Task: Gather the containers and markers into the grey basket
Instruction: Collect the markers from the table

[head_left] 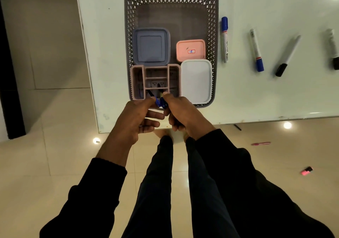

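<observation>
Both hands meet at frame center: left hand point(136, 117) and right hand point(180, 112), each w/ fingers pinched round a blue-capped marker point(159, 102), tips angled down into the pink divided organizer point(155, 81). Organizer sits at the lower left inside the grey basket point(171, 0), beside a white-lidded container point(196, 80); blue-lidded container point(151, 46) and pink container point(190, 50) lie above. Next targets, I'd guess: four loose markers on the white surface point(275, 8), right of the basket. Closest is the blue-capped one point(224, 39), just beside the basket wall, long axis running up-down in frame. Right hand is nearer, so prob. its reach.
</observation>
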